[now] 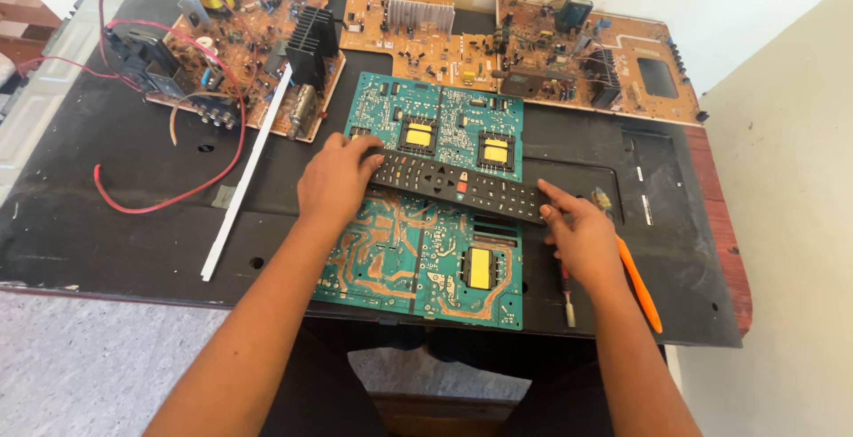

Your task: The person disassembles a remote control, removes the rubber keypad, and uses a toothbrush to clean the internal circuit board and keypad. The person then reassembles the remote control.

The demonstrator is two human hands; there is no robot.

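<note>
A long black remote control (458, 186) lies across a green circuit board (426, 224), button side up. My left hand (336, 179) grips its left end with the fingers curled over the edge. At the remote's right end, my right hand (579, 233) touches it with thumb and fingertips. Yellow transformers (480, 268) stand on the green board above and below the remote.
An orange-handled tool (641, 288) and a small screwdriver (567, 295) lie by my right hand. Brown circuit boards (586, 55) with heat sinks line the back of the black table (115, 215). A red wire (169, 202) and a white strip (244, 175) lie at the left.
</note>
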